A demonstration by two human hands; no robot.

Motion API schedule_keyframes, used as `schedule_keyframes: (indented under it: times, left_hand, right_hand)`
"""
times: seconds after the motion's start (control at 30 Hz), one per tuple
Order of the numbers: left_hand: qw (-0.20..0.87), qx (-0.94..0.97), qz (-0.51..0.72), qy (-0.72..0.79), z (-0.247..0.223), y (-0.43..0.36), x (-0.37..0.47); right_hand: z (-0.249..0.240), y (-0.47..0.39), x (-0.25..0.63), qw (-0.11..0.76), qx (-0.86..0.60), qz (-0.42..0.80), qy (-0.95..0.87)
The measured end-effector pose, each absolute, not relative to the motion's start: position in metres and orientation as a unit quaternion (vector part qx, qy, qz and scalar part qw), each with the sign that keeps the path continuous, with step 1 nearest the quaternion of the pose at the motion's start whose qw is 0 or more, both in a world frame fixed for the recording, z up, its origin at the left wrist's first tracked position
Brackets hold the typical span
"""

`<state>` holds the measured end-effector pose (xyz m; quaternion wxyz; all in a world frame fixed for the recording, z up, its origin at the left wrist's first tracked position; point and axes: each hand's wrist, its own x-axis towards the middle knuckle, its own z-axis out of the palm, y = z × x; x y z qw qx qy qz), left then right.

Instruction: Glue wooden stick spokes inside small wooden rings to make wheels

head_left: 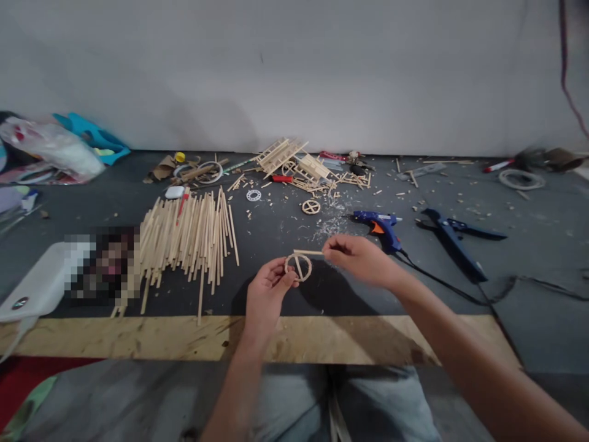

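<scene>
My left hand (270, 287) pinches a small wooden ring (309, 268) by its left side, above the dark tabletop. One thin crossbar (299, 265) spans the inside of the ring. Between the fingertips of my right hand (354, 258) is a thin wooden stick (307, 252), its free end at the ring's upper edge; whether they touch I cannot tell. Beyond my hands a wooden wheel with spokes (311, 207) lies flat on the table. To the right of it rests a blue glue gun (384, 228) with an orange trigger.
A large spread of wooden sticks (193, 239) lies left of my hands. Blue cutters (455, 242) and the glue gun's cord (442, 285) are on the right. Small wooden frames (283, 156) and offcuts are heaped near the wall. A white device (39, 279) sits far left.
</scene>
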<state>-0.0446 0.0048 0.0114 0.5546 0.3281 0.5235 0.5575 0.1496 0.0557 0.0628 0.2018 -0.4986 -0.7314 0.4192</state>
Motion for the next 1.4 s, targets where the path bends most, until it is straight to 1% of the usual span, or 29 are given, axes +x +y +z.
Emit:
schedule_keyframes:
  times: [0.17, 0.27, 0.57, 0.77, 0.97, 1.07, 1.2, 1.3, 1.4]
  left_hand:
    - [0.561, 0.351, 0.541, 0.519, 0.013, 0.000, -0.046]
    - [0.555, 0.363, 0.531, 0.528, 0.011, -0.001, -0.046]
    - [0.589, 0.420, 0.465, 0.510, 0.011, -0.005, -0.052]
    - [0.618, 0.410, 0.473, 0.476, 0.009, -0.004, -0.054]
    - [0.614, 0.410, 0.463, 0.490, 0.011, -0.004, -0.052]
    - [0.617, 0.401, 0.471, 0.485, 0.012, -0.004, -0.051]
    - [0.605, 0.385, 0.489, 0.496, 0.013, -0.004, -0.050]
    - [0.590, 0.410, 0.474, 0.509, 0.013, -0.005, -0.050]
    - [0.586, 0.431, 0.446, 0.521, 0.013, -0.006, -0.051]
  right_hand:
    - [0.047, 0.026, 0.156, 0.234, -0.508, 0.485, -0.672]
    - [0.045, 0.019, 0.151, 0.253, -0.509, 0.504, -0.651]
    - [0.043, 0.020, 0.146, 0.233, -0.530, 0.454, -0.677]
    - [0.039, 0.022, 0.148, 0.243, -0.526, 0.451, -0.679]
    - [0.040, 0.024, 0.148, 0.244, -0.528, 0.438, -0.685]
    - [0.041, 0.025, 0.149, 0.245, -0.525, 0.446, -0.682]
    - [0.037, 0.025, 0.153, 0.253, -0.512, 0.488, -0.660]
    - [0.035, 0.024, 0.156, 0.252, -0.503, 0.511, -0.650]
    - [0.037, 0.024, 0.157, 0.242, -0.505, 0.507, -0.655]
